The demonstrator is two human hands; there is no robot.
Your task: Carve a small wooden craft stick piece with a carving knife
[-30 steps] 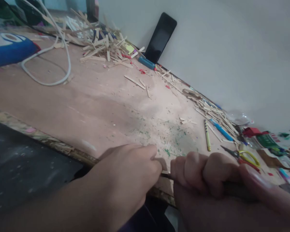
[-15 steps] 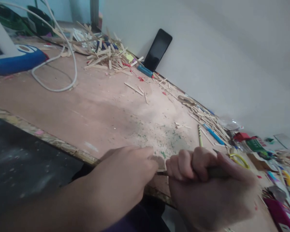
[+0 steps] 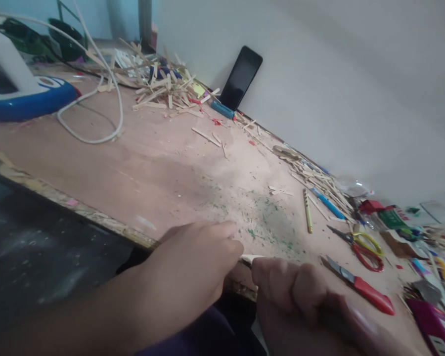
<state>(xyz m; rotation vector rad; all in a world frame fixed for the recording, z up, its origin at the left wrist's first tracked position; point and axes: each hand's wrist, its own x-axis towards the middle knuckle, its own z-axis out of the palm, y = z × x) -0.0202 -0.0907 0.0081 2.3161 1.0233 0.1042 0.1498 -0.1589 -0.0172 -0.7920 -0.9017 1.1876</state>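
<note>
My left hand [image 3: 203, 257] is closed at the table's front edge, knuckles up and fingertips turned toward the right hand. Close beside it, my right hand [image 3: 300, 296] makes a fist, with a dark hollow between fingers and thumb. A thin pale sliver [image 3: 249, 258] bridges the small gap between the hands; its kind and which hand grips it cannot be made out. Green crumbs [image 3: 267, 227] lie scattered just beyond the fingers. Right of my right hand are a red-handled knife-like tool [image 3: 371, 292] and scissors [image 3: 359, 244] with yellow and red handles.
Wooden sticks are heaped at the back left [image 3: 166, 89] and along the wall [image 3: 315, 178]. A black phone [image 3: 241, 76] leans on the wall. Also present are a yellow pencil-like stick [image 3: 307, 210], a blue pen-like tool [image 3: 328, 202], a white cable [image 3: 120, 116] and a blue-and-white device [image 3: 29, 101].
My right hand has dropped lower, uncovering the scissors and the red-handled tool. A dark thin shaft showed between the hands before; now a pale sliver does. My left hand has barely moved.
</note>
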